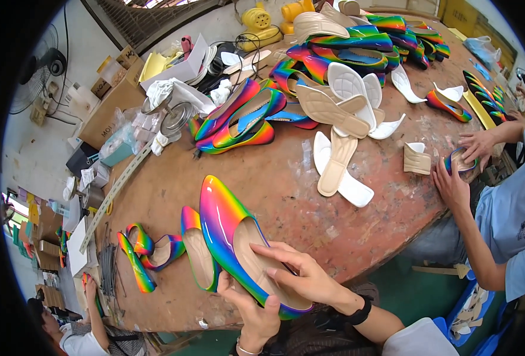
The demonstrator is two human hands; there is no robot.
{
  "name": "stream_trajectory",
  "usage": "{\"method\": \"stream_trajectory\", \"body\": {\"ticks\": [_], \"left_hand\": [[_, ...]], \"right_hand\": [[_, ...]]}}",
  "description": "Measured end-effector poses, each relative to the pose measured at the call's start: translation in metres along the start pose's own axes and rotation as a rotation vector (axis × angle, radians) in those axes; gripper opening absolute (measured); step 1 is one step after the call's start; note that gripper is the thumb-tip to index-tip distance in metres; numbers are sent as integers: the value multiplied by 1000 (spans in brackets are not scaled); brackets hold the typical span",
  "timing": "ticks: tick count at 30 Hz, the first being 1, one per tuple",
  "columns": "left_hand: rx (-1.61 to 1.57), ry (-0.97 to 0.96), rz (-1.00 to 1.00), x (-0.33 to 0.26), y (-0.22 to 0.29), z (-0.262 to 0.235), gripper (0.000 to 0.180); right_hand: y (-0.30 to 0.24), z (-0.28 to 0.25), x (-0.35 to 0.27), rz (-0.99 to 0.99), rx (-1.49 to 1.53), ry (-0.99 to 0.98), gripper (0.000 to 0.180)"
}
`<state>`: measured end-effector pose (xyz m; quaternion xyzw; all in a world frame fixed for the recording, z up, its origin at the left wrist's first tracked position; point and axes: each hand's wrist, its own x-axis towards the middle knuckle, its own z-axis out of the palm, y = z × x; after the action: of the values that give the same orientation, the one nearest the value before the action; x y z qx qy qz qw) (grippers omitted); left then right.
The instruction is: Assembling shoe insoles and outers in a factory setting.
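A glossy rainbow-coloured flat shoe (224,216) with a pointed toe is held above the near table edge, toe pointing away and opening facing up. My left hand (255,313) is closed around its heel end from the left and below. From the right, my right hand (313,277) grips over the shoe's side, its fingers reaching inside onto the beige insole (247,243). A second rainbow flat shoe (198,252) lies on the table just left of it. Farther left, another pair of rainbow shoes (166,252) rests, one on its side.
Quilted beige and white insoles (339,163) spread across the table (262,184). Rainbow shoes (357,47) pile up at the back. A co-worker at right has both hands on a shoe (465,159); another person (66,329) sits lower left. Boxes (111,113) line the left edge.
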<state>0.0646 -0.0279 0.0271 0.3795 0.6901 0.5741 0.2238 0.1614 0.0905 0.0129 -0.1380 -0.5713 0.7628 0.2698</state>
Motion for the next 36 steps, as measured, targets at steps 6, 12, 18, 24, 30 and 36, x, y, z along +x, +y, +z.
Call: {"method": "stream_trajectory", "body": {"ticks": [6, 12, 18, 24, 30, 36], "left_hand": [[-44, 38, -19, -4, -5, -3, 102], [-443, 124, -192, -12, -25, -16, 88], [-976, 255, -593, -6, -16, -30, 74], [-1167, 317, -733, 6, -2, -27, 77], [-480, 348, -340, -12, -33, -20, 79], [31, -66, 9, -42, -60, -37, 104]], "right_hand": [[-1, 2, 1, -5, -45, 46, 46], [-12, 12, -1, 72, -2, 4, 46], [-26, 22, 0, 70, -141, -19, 39], [-22, 26, 1, 9, -160, -9, 37], [-27, 29, -6, 25, -430, 176, 29], [-2, 36, -15, 140, -129, 269, 42]]}}
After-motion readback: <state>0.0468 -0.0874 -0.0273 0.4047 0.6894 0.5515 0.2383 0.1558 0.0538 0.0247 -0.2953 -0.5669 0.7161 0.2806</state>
